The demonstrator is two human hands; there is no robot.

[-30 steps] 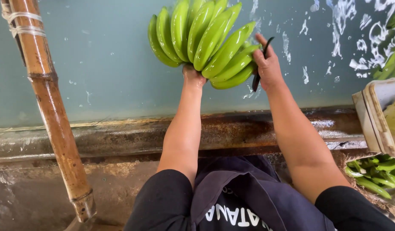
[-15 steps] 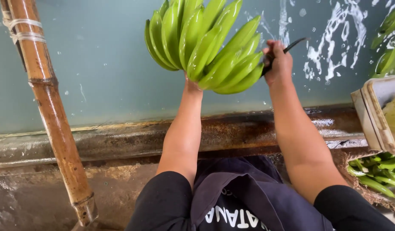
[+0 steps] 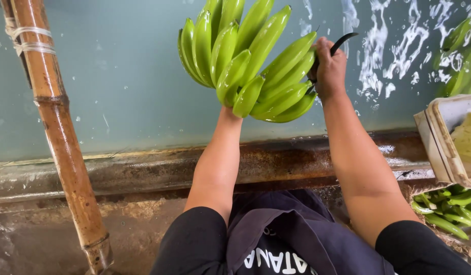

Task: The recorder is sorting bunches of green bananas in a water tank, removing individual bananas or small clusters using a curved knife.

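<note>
The bananas [image 3: 245, 61] are a big green hand of unripe fruit, held up over the water tank [image 3: 118, 91], above its rusty near rim [image 3: 143, 168]. The left hand [image 3: 229, 111] is under the bunch and almost fully hidden by the fruit; only the wrist shows, so whether its fingers are wrapped or just cupping cannot be told, though it looks to be bearing the weight from below. The right hand [image 3: 329, 69] is fisted tight round the dark handle of a curved knife [image 3: 343, 40], blade tip poking up past the knuckles, the hand touching the right side of the bunch. Likely handling: fairly heavy for one hand, fruit firm and stiff but the skins wet and slick, easily scarred by the blade or by knocks. The best hold is probably the crown underneath, where the fingers join, not the single fruits. The bunch sits between the two hands, tips fanning up and away from the person. A bamboo pole [image 3: 57, 132] stands at left, well apart. A pale crate [image 3: 439, 142] sits at right with more green fruit [image 3: 444, 206] below it, and more floating at the top right corner [image 3: 462, 56].
</note>
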